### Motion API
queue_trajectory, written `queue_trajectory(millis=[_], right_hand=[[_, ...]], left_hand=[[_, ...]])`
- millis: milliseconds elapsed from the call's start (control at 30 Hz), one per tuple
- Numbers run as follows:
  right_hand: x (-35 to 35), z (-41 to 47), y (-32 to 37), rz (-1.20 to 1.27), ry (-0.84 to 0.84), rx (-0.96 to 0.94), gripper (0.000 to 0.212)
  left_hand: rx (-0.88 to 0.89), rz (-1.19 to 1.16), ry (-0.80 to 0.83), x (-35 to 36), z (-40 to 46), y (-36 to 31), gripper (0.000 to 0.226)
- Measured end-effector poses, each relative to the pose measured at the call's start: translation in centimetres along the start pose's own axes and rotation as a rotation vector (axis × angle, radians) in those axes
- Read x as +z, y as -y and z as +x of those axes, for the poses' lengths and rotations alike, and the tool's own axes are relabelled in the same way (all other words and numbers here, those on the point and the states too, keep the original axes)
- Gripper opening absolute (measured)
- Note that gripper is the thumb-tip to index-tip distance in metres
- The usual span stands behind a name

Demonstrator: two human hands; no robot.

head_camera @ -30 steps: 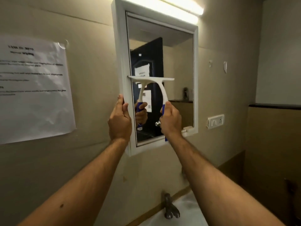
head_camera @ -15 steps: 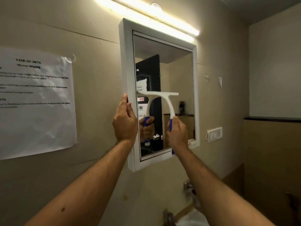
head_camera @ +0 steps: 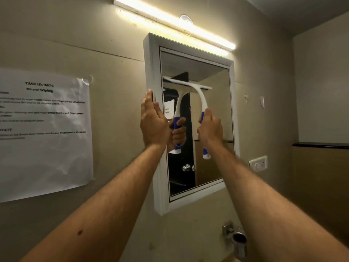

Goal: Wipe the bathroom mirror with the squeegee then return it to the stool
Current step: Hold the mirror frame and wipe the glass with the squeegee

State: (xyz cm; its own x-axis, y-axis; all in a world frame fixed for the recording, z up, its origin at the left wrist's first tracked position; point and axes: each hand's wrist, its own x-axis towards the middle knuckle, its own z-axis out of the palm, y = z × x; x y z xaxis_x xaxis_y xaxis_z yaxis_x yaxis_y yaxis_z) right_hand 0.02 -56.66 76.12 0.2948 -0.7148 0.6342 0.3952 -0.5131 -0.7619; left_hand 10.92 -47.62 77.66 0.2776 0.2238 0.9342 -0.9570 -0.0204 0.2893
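A white-framed mirror (head_camera: 152, 76) hangs on the beige wall. My right hand (head_camera: 210, 129) grips the blue and white handle of a squeegee (head_camera: 202, 99). Its white blade lies flat against the glass in the mirror's upper half, near the left side. The squeegee and my fist are doubled in the reflection. My left hand (head_camera: 153, 121) rests with straight fingers on the mirror's left frame edge. The stool is out of view.
A tube light (head_camera: 175, 23) glows above the mirror. A printed paper sheet (head_camera: 43, 133) is taped to the wall at left. A switch plate (head_camera: 258, 163) sits right of the mirror, a metal holder (head_camera: 237, 238) below it, a dark ledge (head_camera: 321, 145) at far right.
The squeegee has moved up the glass from the middle toward the upper part. My left hand stays on the frame's left edge. The camera has tilted upward, hiding the tap and basin.
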Motion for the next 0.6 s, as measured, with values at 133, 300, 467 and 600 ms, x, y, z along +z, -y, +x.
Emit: queue_trajectory(millis=[133,300,467,600], right_hand=[[-1.0,-2.5,-1.9,0.021,-0.011,0.001,0.038],[-0.2,0.7,2.2,0.097,0.016,-0.037,0.044],[0.9,2.4,4.2,0.100,0.045,-0.001,0.045],[0.7,0.3,1.0,0.072,0.009,0.024,0.044]], left_hand=[[0.014,0.035,-0.011,0.4,0.0,0.7,0.044],[0.003,-0.028,-0.016,0.0,0.0,0.6,0.042],[0.040,-0.034,0.020,-0.5,-0.1,1.5,0.045],[0.044,-0.057,0.028,-0.3,-0.3,1.9,0.044]])
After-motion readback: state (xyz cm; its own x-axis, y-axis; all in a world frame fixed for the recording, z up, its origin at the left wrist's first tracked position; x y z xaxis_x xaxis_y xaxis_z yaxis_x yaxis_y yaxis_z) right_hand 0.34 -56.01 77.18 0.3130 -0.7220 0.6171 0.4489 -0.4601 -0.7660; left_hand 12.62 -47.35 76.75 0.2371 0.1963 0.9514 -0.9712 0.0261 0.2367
